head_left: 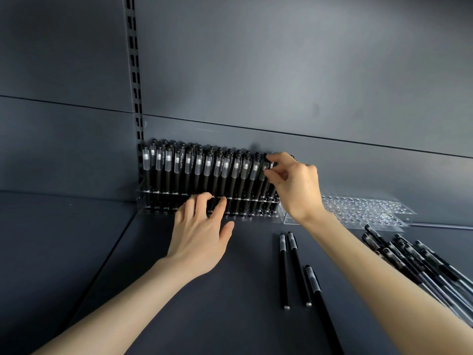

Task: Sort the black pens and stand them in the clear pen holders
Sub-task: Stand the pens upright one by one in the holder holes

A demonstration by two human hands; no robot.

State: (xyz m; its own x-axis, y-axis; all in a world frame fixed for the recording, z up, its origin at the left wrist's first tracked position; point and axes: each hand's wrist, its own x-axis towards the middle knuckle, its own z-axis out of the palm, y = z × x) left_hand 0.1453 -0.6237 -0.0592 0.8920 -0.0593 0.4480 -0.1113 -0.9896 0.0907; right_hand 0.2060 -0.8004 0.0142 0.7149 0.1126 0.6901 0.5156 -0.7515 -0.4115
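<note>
Clear acrylic pen holder (140, 201) stands against the back panel (281, 73), just off frame centre toward 9 o'clock. It is packed with black pens (194, 172), upright, frosted caps up, several rows deep.

Right hand (294, 185) is at the holder's 3 o'clock end. Thumb and forefinger pinch the cap end of 1 pen (263, 172) standing in the last columns; the other fingers are loosely curled.

Left hand (202, 226) comes in from 6 o'clock, fingers spread and nearly straight. Its fingertips touch the holder's front edge, and the thumb is held apart above the shelf deck (76, 239).

Right wrist crosses in front of an empty second holder (363, 208), which sits just beside the first at its 3 o'clock.

At 5 o'clock of the frame, 3 loose pens (284, 272) lie flat on the deck, caps toward the wall. At 4 o'clock, a heap of pens (409, 262) lies slantwise and runs off the right edge.

Slotted upright (134, 73) rises from the full holder's 9 o'clock corner.

Pale print shows on the caps and clips, too small to read.
</note>
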